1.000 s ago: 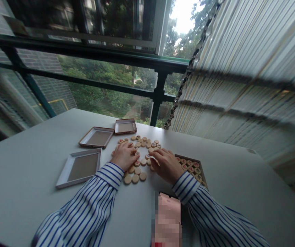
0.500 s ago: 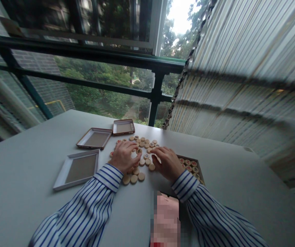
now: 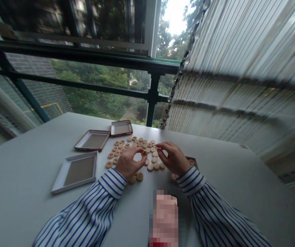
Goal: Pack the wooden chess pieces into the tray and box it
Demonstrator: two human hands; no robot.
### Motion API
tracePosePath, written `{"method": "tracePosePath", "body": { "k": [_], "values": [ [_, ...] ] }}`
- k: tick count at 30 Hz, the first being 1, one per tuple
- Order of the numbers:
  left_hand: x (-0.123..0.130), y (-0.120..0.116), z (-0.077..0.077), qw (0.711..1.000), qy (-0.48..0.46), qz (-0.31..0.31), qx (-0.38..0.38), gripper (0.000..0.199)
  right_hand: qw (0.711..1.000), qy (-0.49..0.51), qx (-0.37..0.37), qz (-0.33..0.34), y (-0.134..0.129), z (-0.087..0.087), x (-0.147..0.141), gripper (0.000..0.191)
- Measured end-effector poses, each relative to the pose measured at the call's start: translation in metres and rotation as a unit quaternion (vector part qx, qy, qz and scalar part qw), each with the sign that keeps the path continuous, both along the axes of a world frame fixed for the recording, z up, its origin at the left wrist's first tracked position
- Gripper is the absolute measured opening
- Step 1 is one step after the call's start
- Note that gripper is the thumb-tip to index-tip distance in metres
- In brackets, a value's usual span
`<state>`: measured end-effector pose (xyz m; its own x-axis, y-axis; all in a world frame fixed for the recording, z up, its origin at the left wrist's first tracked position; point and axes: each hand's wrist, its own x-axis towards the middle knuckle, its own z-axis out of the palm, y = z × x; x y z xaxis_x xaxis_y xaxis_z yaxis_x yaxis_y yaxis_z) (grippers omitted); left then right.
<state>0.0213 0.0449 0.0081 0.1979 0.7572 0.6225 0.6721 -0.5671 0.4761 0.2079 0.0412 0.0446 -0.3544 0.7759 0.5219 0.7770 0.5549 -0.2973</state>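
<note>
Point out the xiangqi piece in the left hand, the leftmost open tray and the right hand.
Xiangqi piece [image 3: 144,154]: head view, marked face.
Leftmost open tray [image 3: 81,170]: head view, inner base.
Right hand [image 3: 175,159]: head view, its back.

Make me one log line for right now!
left hand: pinching marked disc | right hand: near loose discs, grip unclear | box: partly hidden | three trays: left side

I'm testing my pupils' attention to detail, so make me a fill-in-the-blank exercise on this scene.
The hand pinching a round, pale wooden disc, its dark character in view, is the ____ one.
The shallow rectangular trays showing flat grey floors number ____.
The striped cloth sleeves are white and ____.

Missing words: left; three; blue.
</note>
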Motion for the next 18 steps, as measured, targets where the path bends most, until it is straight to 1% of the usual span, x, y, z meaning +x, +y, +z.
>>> {"method": "tracePosePath", "body": {
  "k": [3, 9, 11, 14, 18],
  "values": [
    [0.003, -0.002, -0.002, 0.999, -0.028, -0.014, -0.029, 0.018, 1.000, 0.006, -0.009, 0.007, -0.003, 0.006, 0.006, 0.022],
    [0.012, -0.006, -0.008, 0.987, -0.111, -0.019, -0.111, 0.021, 0.998, 0.001, -0.063, 0.028, -0.011, 0.014, 0.019, 0.021],
    [0.017, -0.009, -0.007, 0.981, -0.141, -0.030, -0.132, 0.021, 0.996, 0.004, -0.079, 0.039, -0.013, 0.014, 0.023, 0.020],
    [0.025, -0.013, -0.007, 0.966, -0.187, -0.065, -0.168, 0.021, 0.994, 0.002, -0.095, 0.053, -0.016, 0.013, 0.029, 0.020],
    [0.033, -0.017, -0.011, 0.947, -0.233, -0.094, -0.201, 0.021, 0.993, -0.003, -0.105, 0.062, -0.019, 0.016, 0.034, 0.020]
  ]
}}
